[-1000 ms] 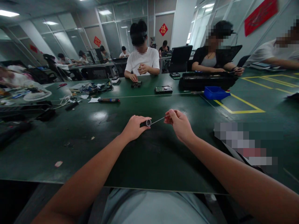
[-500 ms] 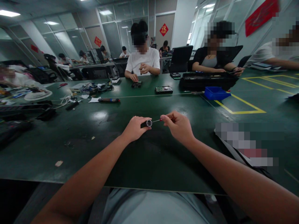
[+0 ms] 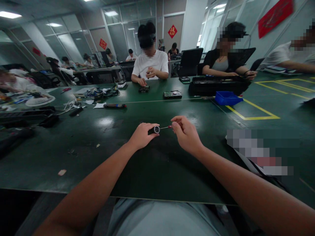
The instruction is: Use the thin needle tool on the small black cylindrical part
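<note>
My left hand (image 3: 139, 136) is closed around a short black cylinder (image 3: 156, 130) with a silvery ring on its end, just above the green table. The ringed end faces right and toward me, and detail inside it is too small to make out. From the right, my right hand (image 3: 189, 133) pinches the red handle of a thin screwdriver (image 3: 165, 127) between thumb and fingers. Its metal shaft points left and its tip meets the rim of the cylinder; whether it goes inside, I cannot tell. Most of the cylinder's body is hidden by my left hand.
Beyond my hands lie a hard drive (image 3: 172, 94), a dark pen-shaped tool (image 3: 115, 105) and a blue bin (image 3: 227, 98) beside a long black casing (image 3: 219, 86). Cables and parts clutter the left. A co-worker (image 3: 150, 65) in white handles a small device opposite.
The right hand's fingers have loosened and shifted slightly along the screwdriver's handle, so more of the red shows. My left hand and the cylinder have hardly moved.
</note>
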A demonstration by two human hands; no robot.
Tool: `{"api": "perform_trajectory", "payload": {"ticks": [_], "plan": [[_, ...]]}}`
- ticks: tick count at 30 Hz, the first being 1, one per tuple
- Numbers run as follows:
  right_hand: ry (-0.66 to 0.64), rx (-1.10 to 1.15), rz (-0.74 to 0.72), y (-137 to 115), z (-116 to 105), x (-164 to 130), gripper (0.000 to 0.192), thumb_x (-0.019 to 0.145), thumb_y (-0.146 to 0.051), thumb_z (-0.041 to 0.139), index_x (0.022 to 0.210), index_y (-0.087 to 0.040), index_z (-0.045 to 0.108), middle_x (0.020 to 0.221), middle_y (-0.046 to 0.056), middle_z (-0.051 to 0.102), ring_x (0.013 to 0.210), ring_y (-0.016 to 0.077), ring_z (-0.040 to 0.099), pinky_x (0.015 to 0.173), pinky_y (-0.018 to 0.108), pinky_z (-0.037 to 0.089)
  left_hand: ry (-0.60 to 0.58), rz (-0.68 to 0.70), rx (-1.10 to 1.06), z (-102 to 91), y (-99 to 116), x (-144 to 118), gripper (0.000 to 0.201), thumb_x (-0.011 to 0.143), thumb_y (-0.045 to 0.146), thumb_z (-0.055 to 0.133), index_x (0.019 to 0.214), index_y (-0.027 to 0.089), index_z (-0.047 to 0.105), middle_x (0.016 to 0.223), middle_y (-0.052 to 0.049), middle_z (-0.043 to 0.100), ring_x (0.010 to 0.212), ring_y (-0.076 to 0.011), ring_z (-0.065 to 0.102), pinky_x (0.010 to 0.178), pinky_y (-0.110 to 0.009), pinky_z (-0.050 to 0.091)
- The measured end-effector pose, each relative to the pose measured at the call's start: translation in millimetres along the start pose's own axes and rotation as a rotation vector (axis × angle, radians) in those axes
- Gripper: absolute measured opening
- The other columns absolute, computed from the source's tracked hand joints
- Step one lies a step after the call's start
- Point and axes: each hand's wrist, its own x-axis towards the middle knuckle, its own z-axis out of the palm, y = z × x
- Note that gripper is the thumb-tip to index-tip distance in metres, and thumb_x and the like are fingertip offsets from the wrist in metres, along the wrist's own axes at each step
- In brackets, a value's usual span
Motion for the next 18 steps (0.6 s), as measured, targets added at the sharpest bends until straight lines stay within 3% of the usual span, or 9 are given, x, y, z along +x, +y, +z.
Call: {"api": "perform_trajectory", "payload": {"ticks": [3, 8, 12, 18], "plan": [[0.019, 0.258, 0.084, 6, 6, 3, 0.020, 0.091, -0.039, 0.055, 0.097, -0.021, 0.060, 0.081, 0.004, 0.067, 0.075, 0.0188, 0.064, 0.073, 0.036, 0.050, 0.022, -0.017, 0.006, -0.7, 0, 0, 0.040, 0.086, 0.031, 0.073, 0.125, 0.025, 0.067, 0.116, -0.005, 0.071, 0.105, -0.0251, 0.062, 0.096, -0.043, 0.045], [0.076, 0.610, 0.322, 26, 11, 16, 0.029, 0.085, -0.052, 0.062, 0.086, -0.023, 0.060, 0.077, 0.002, 0.063, 0.069, 0.0172, 0.062, 0.074, 0.038, 0.053, -0.001, 0.080, -0.016, -3.6, -1, 3, 0.039, 0.088, 0.028, 0.071, 0.126, 0.027, 0.065, 0.123, -0.004, 0.069, 0.113, -0.0240, 0.060, 0.103, -0.044, 0.040], [0.125, 0.605, 0.403, 35, 10, 21, 0.028, 0.085, -0.050, 0.062, 0.080, -0.023, 0.057, 0.071, 0.000, 0.058, 0.062, 0.0154, 0.057, 0.069, 0.036, 0.054, -0.005, 0.045, 0.037, -2.9, -3, 5, 0.038, 0.088, 0.028, 0.071, 0.126, 0.027, 0.065, 0.121, -0.004, 0.070, 0.113, -0.0250, 0.060, 0.104, -0.047, 0.037], [0.114, 0.465, 0.297, 31, 11, 17, 0.028, 0.089, -0.051, 0.057, 0.087, -0.023, 0.058, 0.079, 0.002, 0.062, 0.070, 0.0157, 0.060, 0.070, 0.034, 0.052, -0.040, -0.001, 0.050, -1.9, -5, 6, 0.039, 0.087, 0.030, 0.070, 0.126, 0.027, 0.065, 0.117, -0.005, 0.071, 0.108, -0.0255, 0.061, 0.099, -0.046, 0.039]]}}
